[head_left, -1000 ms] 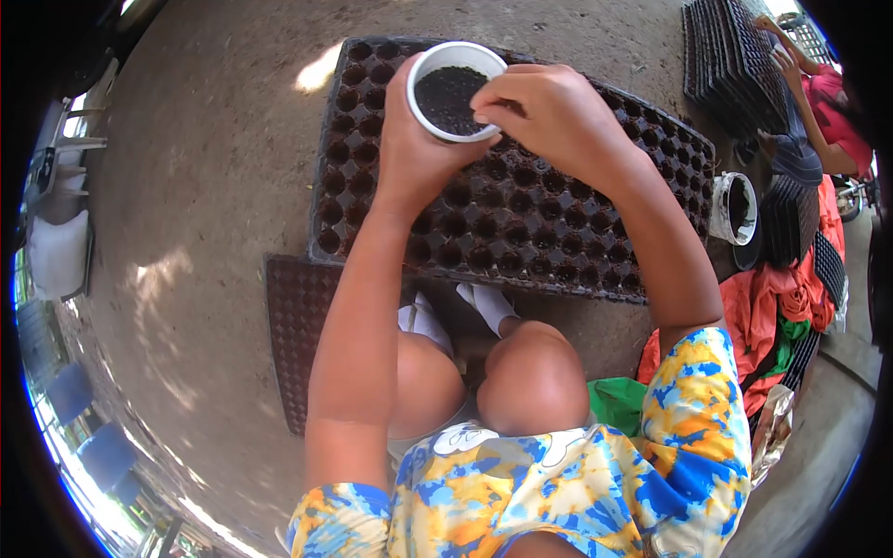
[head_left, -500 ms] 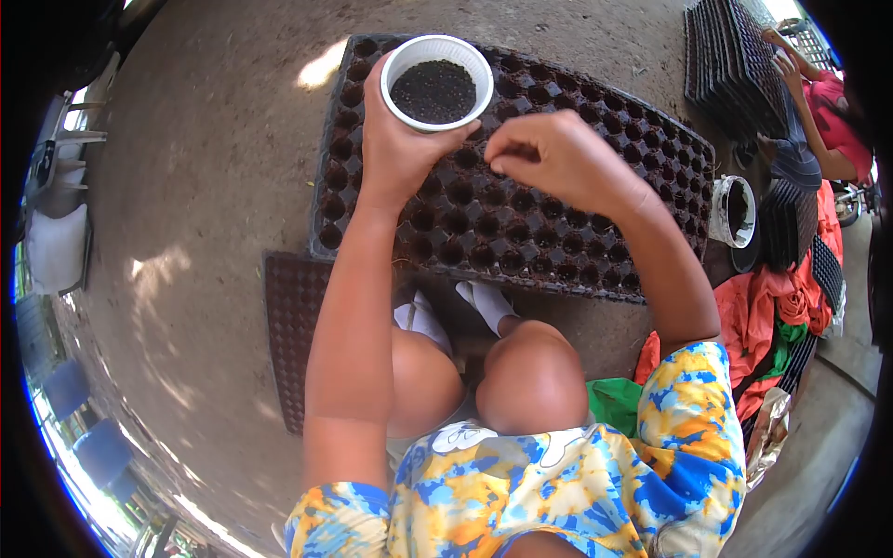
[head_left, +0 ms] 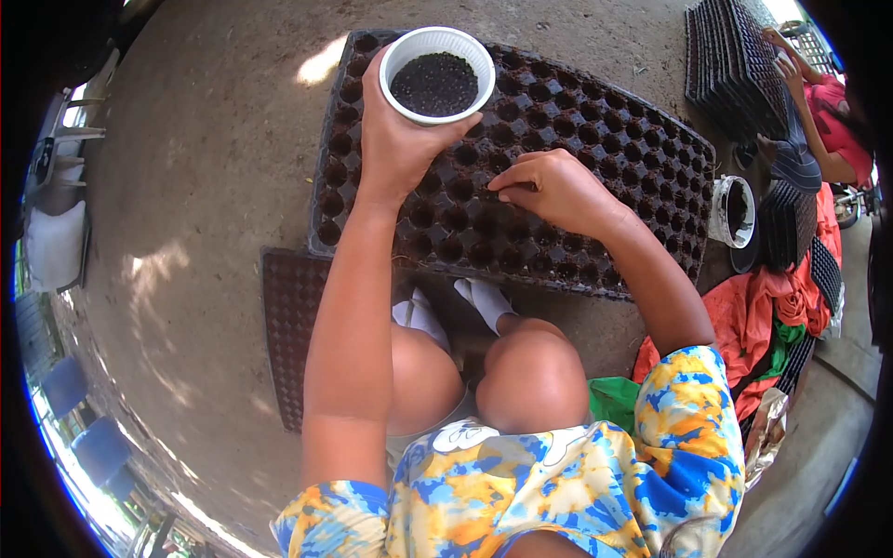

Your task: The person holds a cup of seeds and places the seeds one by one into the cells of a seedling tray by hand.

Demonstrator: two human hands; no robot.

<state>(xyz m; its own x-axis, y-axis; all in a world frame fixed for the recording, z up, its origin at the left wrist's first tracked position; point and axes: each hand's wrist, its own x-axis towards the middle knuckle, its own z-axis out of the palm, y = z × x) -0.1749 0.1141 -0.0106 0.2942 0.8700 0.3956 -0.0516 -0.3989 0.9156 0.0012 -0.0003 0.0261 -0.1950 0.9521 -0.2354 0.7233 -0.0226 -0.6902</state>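
Note:
A white plastic cup (head_left: 398, 110) with small dark seeds (head_left: 434, 86) in it is gripped by my left hand (head_left: 402, 149), its fingers wrapped round the side. The cup is held over the far left part of a black seedling tray (head_left: 502, 272), whose many round cells hold dark brown soil. My right hand (head_left: 558, 193) hovers over the middle of the tray, thumb and forefinger pinched close above a cell. Whatever lies between those fingertips is too small to make out.
A second seedling tray (head_left: 293, 316) lies at the left by my legs. On the right are a white bucket (head_left: 732, 212), red cloth (head_left: 744, 312) and a tall stack of trays (head_left: 730, 70). Another person (head_left: 837, 130) sits beyond that stack. White chairs (head_left: 56, 246) stand far left.
My right hand has come down and nearer to me, from beside the cup to above the tray cells, and its fingers point lower. My left hand and the cup have barely shifted.

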